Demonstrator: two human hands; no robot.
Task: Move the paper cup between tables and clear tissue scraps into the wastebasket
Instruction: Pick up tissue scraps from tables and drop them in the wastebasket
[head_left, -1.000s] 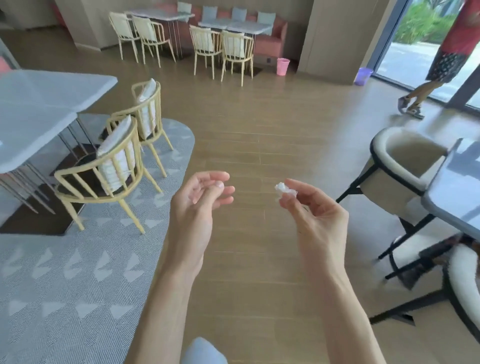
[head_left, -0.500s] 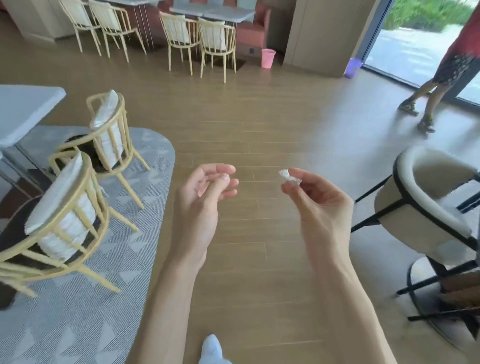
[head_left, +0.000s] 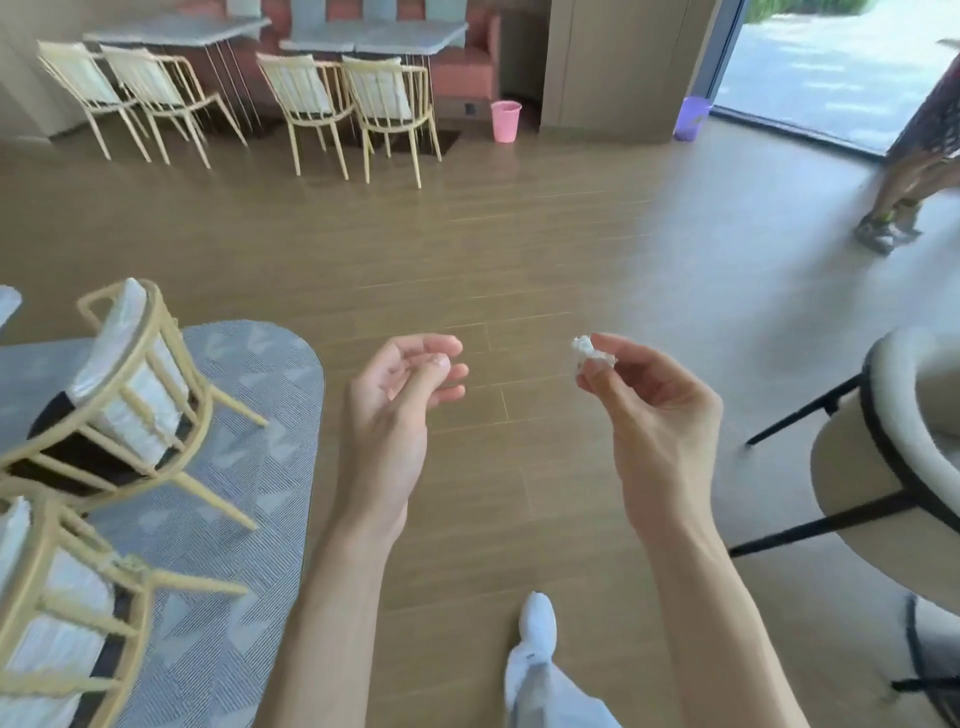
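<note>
My right hand is raised at chest height and pinches a small crumpled white tissue scrap between thumb and fingertips. My left hand hangs beside it with loosely curled fingers and holds nothing. A pink wastebasket stands on the floor far ahead, beside the back tables. A purple wastebasket stands by the glass door at the far right. No paper cup is in view.
Two yellow chairs stand on a grey rug at my left. A cream chair with black legs is at my right. Another person's legs are near the door. Wooden floor lies ahead.
I have walked forward: the chairs on the left and right slid closer and lower, and the back tables and pink wastebasket came nearer. Both hands kept their pose, the tissue scrap still pinched.
</note>
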